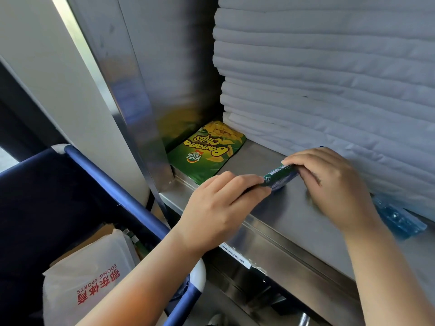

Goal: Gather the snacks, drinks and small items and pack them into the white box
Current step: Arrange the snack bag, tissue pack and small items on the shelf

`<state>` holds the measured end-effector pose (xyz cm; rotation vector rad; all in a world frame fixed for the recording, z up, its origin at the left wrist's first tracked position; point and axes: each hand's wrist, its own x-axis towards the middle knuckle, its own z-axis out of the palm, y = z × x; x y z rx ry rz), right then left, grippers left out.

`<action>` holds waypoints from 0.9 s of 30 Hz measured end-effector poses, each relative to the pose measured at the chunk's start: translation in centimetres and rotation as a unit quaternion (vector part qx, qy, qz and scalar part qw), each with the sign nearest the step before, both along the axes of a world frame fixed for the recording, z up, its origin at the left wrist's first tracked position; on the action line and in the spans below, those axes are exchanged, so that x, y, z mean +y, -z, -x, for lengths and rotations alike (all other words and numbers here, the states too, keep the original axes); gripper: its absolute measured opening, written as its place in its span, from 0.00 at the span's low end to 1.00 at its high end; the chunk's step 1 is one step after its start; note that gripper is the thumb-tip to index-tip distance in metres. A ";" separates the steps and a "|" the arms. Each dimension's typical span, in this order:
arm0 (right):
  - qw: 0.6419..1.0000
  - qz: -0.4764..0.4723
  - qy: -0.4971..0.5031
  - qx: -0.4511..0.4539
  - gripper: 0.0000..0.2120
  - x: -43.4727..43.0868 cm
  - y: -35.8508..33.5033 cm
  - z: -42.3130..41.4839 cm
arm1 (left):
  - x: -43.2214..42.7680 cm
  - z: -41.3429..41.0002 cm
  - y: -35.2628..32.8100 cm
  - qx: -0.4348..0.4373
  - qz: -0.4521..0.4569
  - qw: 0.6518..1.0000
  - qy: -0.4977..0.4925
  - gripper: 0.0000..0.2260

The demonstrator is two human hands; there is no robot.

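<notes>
Both my hands hold one small green packet (pixel 279 175) just above the steel shelf (pixel 294 215). My left hand (pixel 219 205) pinches its near end, and my right hand (pixel 329 182) grips its far end with fingers curled over it. A green bag of banana chips (pixel 209 151) lies flat in the shelf's left corner, to the left of my hands. A blue plastic packet (pixel 397 220) lies on the shelf to the right, partly behind my right wrist. The white box is not in view.
A tall stack of folded white linen (pixel 329 74) fills the back of the shelf. A steel post (pixel 131 109) stands at the left. Below left is a blue-framed cart (pixel 113 182) holding a white plastic bag (pixel 94 281) with red print.
</notes>
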<state>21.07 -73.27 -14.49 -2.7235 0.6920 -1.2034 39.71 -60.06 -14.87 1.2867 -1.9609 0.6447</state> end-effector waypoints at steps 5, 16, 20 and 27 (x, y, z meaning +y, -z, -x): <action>1.000 -0.016 0.013 -0.006 0.15 -0.4 0.6 -1.6 | 0.3 -0.2 0.9 -0.006 -0.076 0.996 -0.038 0.09; 0.968 -0.151 0.108 0.166 0.38 1.7 5.9 -4.5 | -0.3 -1.1 1.9 -0.042 -0.230 0.955 -0.181 0.24; 0.937 -0.201 0.103 0.267 0.30 1.2 8.3 -4.1 | -1.4 -2.2 4.5 -0.102 -0.347 0.903 -0.231 0.28; 0.934 -0.181 0.097 0.293 0.26 1.1 8.8 -3.5 | -1.1 -1.7 5.3 -0.055 -0.342 0.910 -0.227 0.21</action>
